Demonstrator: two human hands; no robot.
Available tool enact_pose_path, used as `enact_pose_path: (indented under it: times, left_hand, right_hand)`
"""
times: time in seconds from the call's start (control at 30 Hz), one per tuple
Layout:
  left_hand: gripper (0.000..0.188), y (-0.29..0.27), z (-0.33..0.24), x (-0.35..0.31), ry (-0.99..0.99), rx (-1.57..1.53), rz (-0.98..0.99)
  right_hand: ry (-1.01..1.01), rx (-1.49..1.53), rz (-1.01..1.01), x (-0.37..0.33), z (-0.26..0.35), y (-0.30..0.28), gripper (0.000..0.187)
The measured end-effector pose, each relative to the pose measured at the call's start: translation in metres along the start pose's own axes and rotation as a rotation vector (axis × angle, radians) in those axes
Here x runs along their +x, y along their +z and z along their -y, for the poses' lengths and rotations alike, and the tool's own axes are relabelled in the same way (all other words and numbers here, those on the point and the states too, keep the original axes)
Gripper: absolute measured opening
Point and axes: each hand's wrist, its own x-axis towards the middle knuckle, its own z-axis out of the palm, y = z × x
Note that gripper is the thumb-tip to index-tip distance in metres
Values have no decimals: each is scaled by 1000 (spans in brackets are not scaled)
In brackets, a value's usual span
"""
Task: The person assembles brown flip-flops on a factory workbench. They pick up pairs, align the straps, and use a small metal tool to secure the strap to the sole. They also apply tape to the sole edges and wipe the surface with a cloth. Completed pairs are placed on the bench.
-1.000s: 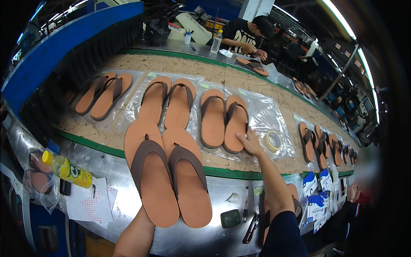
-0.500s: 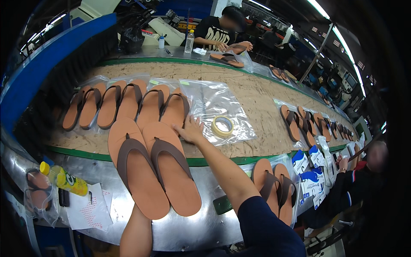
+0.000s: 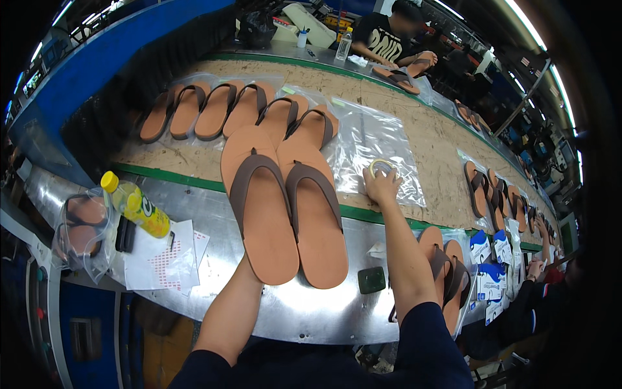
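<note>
A pair of tan flip-flops (image 3: pixel 271 230) with brown straps is raised over the table's near edge. My left forearm (image 3: pixel 234 310) runs up beneath them; the hand holding them is hidden behind the soles. My right hand (image 3: pixel 382 187) has its fingers curled round a roll of yellowish tape (image 3: pixel 383 166). That roll rests on a clear plastic bag (image 3: pixel 369 133), which lies flat on the brown work surface (image 3: pixel 431 152). Just left of the bag, several more flip-flops (image 3: pixel 243 104) lie in a row on plastic bags.
A yellow bottle (image 3: pixel 139 209), paper sheets (image 3: pixel 162 259) and bagged flip-flops (image 3: pixel 83 227) are on the metal ledge at left. More flip-flops (image 3: pixel 435 259) and blue-white packets (image 3: pixel 489 282) lie at right. Across the belt, a person (image 3: pixel 389 39) handles a flip-flop near a clear bottle (image 3: pixel 344 44).
My right hand has moved right from beside the raised flip-flops onto the tape roll and taken hold of it. The left hand still holds the pair. The whole view has shifted.
</note>
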Motion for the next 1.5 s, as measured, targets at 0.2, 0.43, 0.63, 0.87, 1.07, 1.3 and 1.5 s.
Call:
enact_pose_path:
  times: [0.2,0.43,0.63,0.87,1.07,1.3,1.5]
  left_hand:
    - [75,-7,-3,-8,22,18,-13]
    - [74,-4,-17,-31,144,239,-164]
    - [61,-27,0,-99,429,934,-501]
    - [73,-20,-17,-106,203,1892,-625]
    - [97,-2,6,-92,485,1950,-625]
    - [116,20,22,-66,432,2171,-634]
    - [95,2,20,-68,615,2067,-562]
  right_hand:
    - [-372,844,223,-123,34,-63,72]
    - [-317,1348,307,-221,27,-24,74]
    - [-551,531,10,-230,19,-28,58]
    - [-445,840,292,-225,14,-33,59]
    - [-451,902,256,-220,11,-26,56]
    - [-380,1132,639,-202,-10,-37,70]
    - [-437,1196,738,-198,-14,-36,69]
